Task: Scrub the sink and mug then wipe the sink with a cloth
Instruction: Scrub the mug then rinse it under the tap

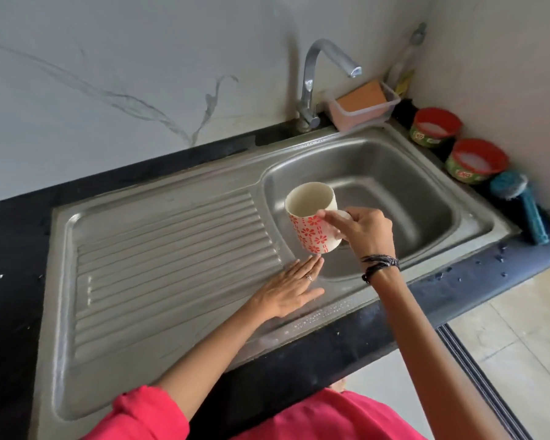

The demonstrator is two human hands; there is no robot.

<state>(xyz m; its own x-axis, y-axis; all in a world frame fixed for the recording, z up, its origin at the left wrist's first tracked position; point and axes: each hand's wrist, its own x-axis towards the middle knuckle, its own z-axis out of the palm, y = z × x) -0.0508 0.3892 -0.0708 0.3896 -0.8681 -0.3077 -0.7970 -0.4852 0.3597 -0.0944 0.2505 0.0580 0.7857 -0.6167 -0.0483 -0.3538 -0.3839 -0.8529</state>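
Gripping the handle of a cream mug [311,217] patterned with red flowers, the right hand [362,233] holds it tilted above the left edge of the steel sink [426,198] basin, its mouth turned up and away. Fingers straight and together, the left hand [291,289] lies flat on the ribbed draining board [172,249] just below the mug. Behind the basin stands a chrome tap [311,81], with an orange sponge [361,96] in a plastic tub beside it. Two red-rimmed soap tubs [458,147] and a teal scrubbing brush [521,204] sit on the black table [13,249] at the right.
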